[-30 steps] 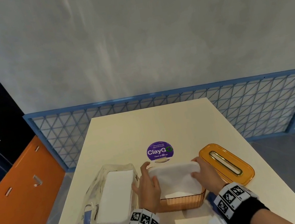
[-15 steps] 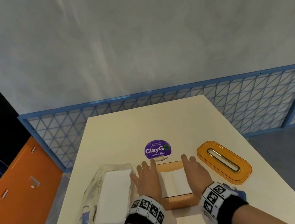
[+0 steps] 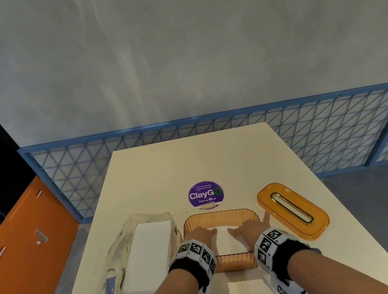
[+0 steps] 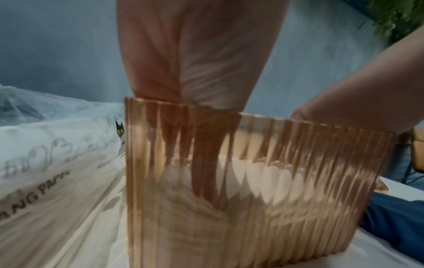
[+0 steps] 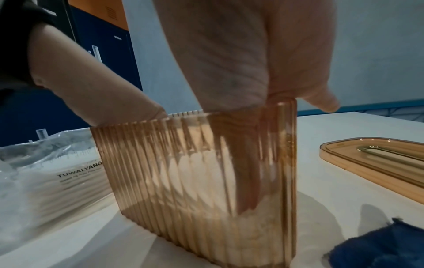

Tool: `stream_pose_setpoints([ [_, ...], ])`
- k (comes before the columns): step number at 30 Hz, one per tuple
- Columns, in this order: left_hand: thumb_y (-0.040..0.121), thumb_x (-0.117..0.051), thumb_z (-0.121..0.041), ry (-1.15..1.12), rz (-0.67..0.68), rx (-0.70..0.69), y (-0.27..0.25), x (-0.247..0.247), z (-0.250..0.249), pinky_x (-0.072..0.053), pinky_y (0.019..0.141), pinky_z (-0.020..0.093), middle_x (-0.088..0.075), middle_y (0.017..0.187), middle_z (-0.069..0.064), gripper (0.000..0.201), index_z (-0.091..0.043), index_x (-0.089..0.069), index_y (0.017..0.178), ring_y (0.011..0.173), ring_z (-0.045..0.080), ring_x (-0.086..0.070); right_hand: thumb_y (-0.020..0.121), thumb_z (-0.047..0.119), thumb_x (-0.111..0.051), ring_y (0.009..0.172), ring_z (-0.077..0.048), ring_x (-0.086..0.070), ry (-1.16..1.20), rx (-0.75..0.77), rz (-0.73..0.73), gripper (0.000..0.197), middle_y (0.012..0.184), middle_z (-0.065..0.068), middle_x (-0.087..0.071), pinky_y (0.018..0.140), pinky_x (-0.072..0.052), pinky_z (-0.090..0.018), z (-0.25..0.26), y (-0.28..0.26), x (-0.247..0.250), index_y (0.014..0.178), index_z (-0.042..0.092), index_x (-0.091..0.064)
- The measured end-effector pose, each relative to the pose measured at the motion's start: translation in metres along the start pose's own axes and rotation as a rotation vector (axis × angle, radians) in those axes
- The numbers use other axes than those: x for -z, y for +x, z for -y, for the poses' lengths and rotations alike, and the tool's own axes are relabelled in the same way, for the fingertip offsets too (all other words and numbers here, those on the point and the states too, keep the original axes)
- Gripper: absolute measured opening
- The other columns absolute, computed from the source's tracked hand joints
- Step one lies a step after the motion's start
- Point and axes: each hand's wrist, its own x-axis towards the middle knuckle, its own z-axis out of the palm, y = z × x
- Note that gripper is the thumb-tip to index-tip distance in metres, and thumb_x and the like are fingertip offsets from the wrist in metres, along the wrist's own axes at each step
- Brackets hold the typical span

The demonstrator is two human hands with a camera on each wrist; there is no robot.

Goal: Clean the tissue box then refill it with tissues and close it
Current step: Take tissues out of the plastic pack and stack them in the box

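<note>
The orange ribbed tissue box (image 3: 220, 215) stands open at the table's near middle, with a white tissue stack (image 3: 223, 243) inside. Both hands reach down into it. My left hand (image 3: 200, 234) presses the stack's left part and my right hand (image 3: 247, 227) its right part, fingers straight. Through the box wall (image 4: 275, 181) the left wrist view shows the left fingers (image 4: 206, 177) pointing down onto the tissues. Seen through the wall (image 5: 183, 172), the right fingers (image 5: 247, 181) do the same, while the right thumb stays outside the rim. The orange lid (image 3: 292, 210) lies to the right.
A clear plastic pack of tissues (image 3: 144, 252) lies left of the box, close to it. A blue cloth (image 5: 378, 248) sits at the near right by my right wrist. A purple sticker (image 3: 205, 194) is behind the box. A blue mesh fence (image 3: 210, 128) borders the table's far edge.
The tissue stack, held above the box by its ends a second ago, has gone down inside. Both hands followed it in and now press on it.
</note>
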Motion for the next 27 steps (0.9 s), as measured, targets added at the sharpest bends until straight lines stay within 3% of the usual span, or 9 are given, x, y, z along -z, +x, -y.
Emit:
stream_pose_setpoints([
  [4,0.095,-0.046,-0.012,-0.021,0.009,-0.002,0.003,-0.003,0.0,-0.039,0.108,0.042,-0.029,0.149,0.017,0.059,-0.025,-0.023,0.148,0.134,0.037,-0.038,0.098,0.051,-0.014,0.124,-0.02,-0.05,0.039,-0.005,-0.058,0.061,0.103,-0.003,-0.063,0.113,0.01,-0.062,-0.002,-0.006,0.005,0.118,0.02,-0.063],
  [6,0.094,-0.048,-0.011,0.0,-0.064,-0.007,0.001,-0.007,0.0,-0.043,0.104,0.041,-0.038,0.142,0.015,0.057,-0.025,-0.029,0.146,0.128,0.034,-0.045,0.1,0.044,-0.025,0.131,-0.021,-0.043,0.016,0.046,-0.079,0.046,0.118,-0.002,-0.06,0.113,0.009,-0.063,-0.007,-0.012,0.009,0.123,0.023,-0.059],
  [9,0.094,-0.051,-0.017,-0.036,-0.417,-0.054,-0.006,-0.01,0.009,-0.041,0.101,0.039,-0.047,0.135,0.007,0.049,-0.024,-0.039,0.14,0.127,0.026,-0.043,0.093,0.025,-0.054,0.135,-0.021,-0.037,0.005,0.206,-0.212,0.047,0.141,0.001,-0.047,0.114,-0.01,-0.059,-0.02,-0.022,0.014,0.138,0.032,-0.044],
  [11,0.095,-0.046,-0.017,-0.127,-0.74,-0.019,-0.013,-0.01,0.027,-0.042,0.094,0.036,-0.052,0.131,0.003,0.039,-0.023,-0.047,0.134,0.121,0.023,-0.047,0.093,0.024,-0.052,0.124,-0.017,-0.048,0.114,0.276,-0.477,0.039,0.133,0.002,-0.053,0.107,-0.035,-0.04,-0.031,-0.025,0.013,0.132,0.029,-0.05],
  [13,0.095,-0.045,-0.015,-0.304,-0.882,0.117,-0.018,-0.016,0.051,-0.045,0.089,0.035,-0.054,0.128,0.005,0.035,-0.018,-0.053,0.129,0.117,0.024,-0.049,0.096,0.024,-0.048,0.113,-0.016,-0.053,0.219,0.271,-0.68,0.036,0.125,0.002,-0.055,0.092,-0.046,-0.029,-0.04,-0.026,0.01,0.131,0.029,-0.05],
  [16,0.098,-0.041,-0.028,-0.439,-0.702,0.396,-0.018,-0.035,0.079,-0.044,0.093,0.036,-0.042,0.136,0.009,0.039,-0.013,-0.043,0.133,0.125,0.026,-0.041,0.1,0.022,-0.039,0.116,-0.021,-0.051,0.327,0.177,-0.556,0.046,0.131,-0.007,-0.047,0.091,-0.046,-0.028,-0.045,-0.021,0.003,0.146,0.025,-0.03],
  [19,0.095,-0.042,-0.044,-0.455,-0.506,0.503,-0.01,-0.055,0.086,-0.041,0.098,0.037,-0.035,0.138,0.009,0.05,-0.011,-0.035,0.132,0.129,0.025,-0.037,0.1,0.01,-0.035,0.112,-0.023,-0.053,0.352,0.131,-0.386,0.055,0.125,-0.012,-0.05,0.085,-0.042,-0.026,-0.042,-0.013,0.002,0.15,0.024,-0.016],
  [22,0.093,-0.045,-0.05,-0.37,-0.478,0.539,-0.006,-0.068,0.086,-0.042,0.098,0.034,-0.035,0.137,0.005,0.055,-0.012,-0.036,0.131,0.13,0.02,-0.037,0.096,-0.001,-0.036,0.096,-0.016,-0.047,0.362,0.123,-0.35,0.063,0.105,-0.005,-0.047,0.078,-0.036,-0.022,-0.043,-0.012,0.006,0.151,0.022,-0.015],
  [27,0.098,-0.037,-0.038,-0.358,-0.52,0.562,-0.004,-0.072,0.085,-0.043,0.096,0.033,-0.038,0.135,0.004,0.038,-0.013,-0.042,0.126,0.125,0.018,-0.041,0.095,-0.002,-0.036,0.103,-0.019,-0.054,0.374,0.122,-0.356,0.063,0.116,-0.007,-0.057,0.086,-0.043,-0.024,-0.049,-0.012,0.006,0.15,0.021,-0.019],
])
